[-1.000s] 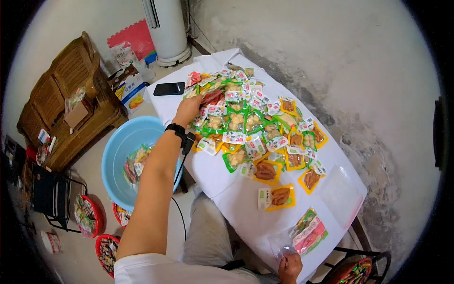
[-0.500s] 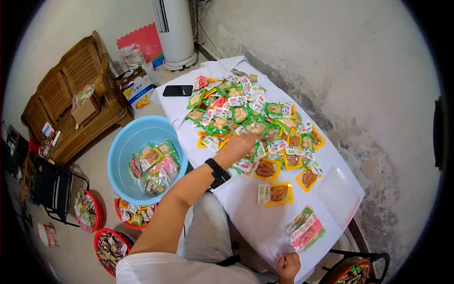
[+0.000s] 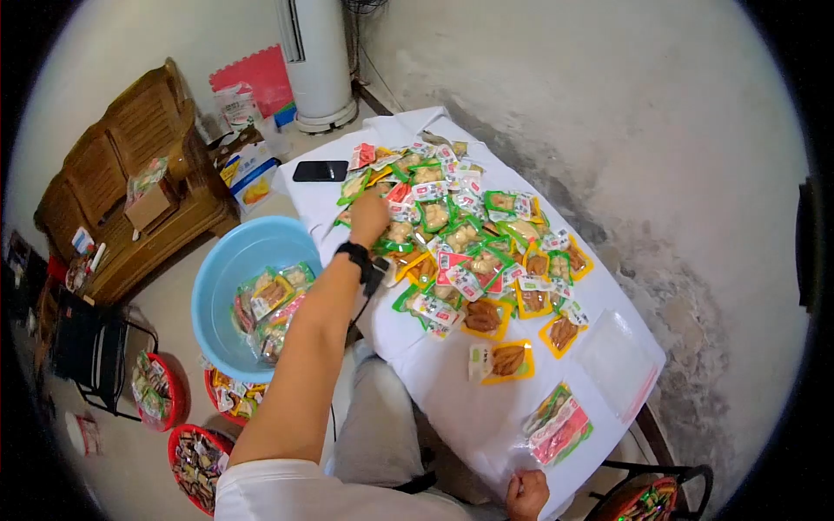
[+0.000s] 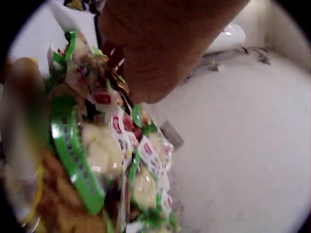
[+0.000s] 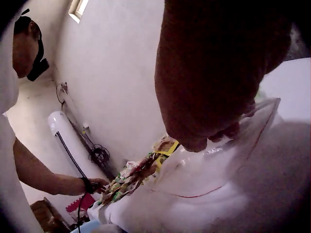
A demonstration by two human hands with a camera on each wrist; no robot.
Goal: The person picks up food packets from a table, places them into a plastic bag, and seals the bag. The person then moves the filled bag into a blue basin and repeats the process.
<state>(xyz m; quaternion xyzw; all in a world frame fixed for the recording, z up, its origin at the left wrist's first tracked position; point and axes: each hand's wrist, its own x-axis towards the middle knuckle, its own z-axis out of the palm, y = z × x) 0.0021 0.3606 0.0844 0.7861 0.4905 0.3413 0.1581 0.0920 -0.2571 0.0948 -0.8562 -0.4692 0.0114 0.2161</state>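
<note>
My left hand (image 3: 371, 217) reaches down into the left side of a pile of vacuum-sealed food packets (image 3: 460, 234). In the left wrist view its fingers dip among green-edged packets (image 4: 102, 150) holding pale pieces, and I cannot tell whether they grip one. Near the table's front edge, my right hand (image 3: 527, 495) has its fingers curled at the edge of a clear plastic bag (image 5: 214, 170) with a red line along it. Pink and green packets (image 3: 560, 425) lie just beyond that hand. Two yellow-edged packets of brown pieces (image 3: 508, 360) (image 3: 486, 319) lie nearby.
A blue basin (image 3: 208, 304) with bagged packets stands left of the table. Red baskets (image 3: 178, 391) of packets sit on the floor. A black phone (image 3: 320, 171) lies at the table's far left, a stack of clear bags (image 3: 621, 356) at its right.
My left hand went from the pile's far left to its middle, then back to the left side. A pink packet now shows on the middle of the pile. The right hand stays near the front edge.
</note>
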